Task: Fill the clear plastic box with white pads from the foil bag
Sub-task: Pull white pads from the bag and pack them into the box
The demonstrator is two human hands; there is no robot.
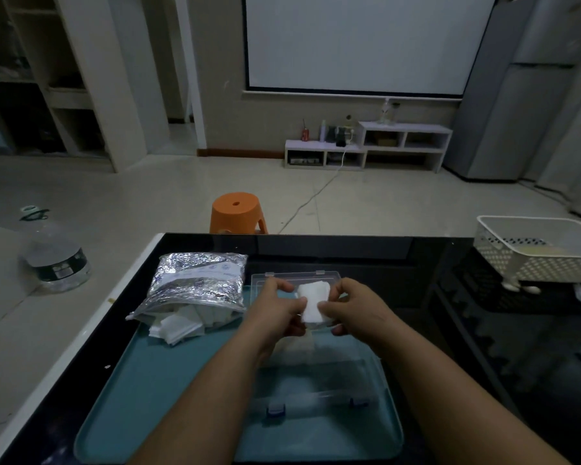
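Observation:
Both hands hold one white pad above the clear plastic box. My left hand pinches its left edge and my right hand pinches its right edge. The box lies open on a teal tray, with its lid swung back at the far side and blue latches at the near side. A crinkled foil bag lies on the tray to the left, its mouth facing me, with several white pads spilling out of it.
The tray rests on a black glossy table. A white perforated basket stands at the back right. Left of the table are a pale counter and a water bottle. An orange stool stands beyond the far edge.

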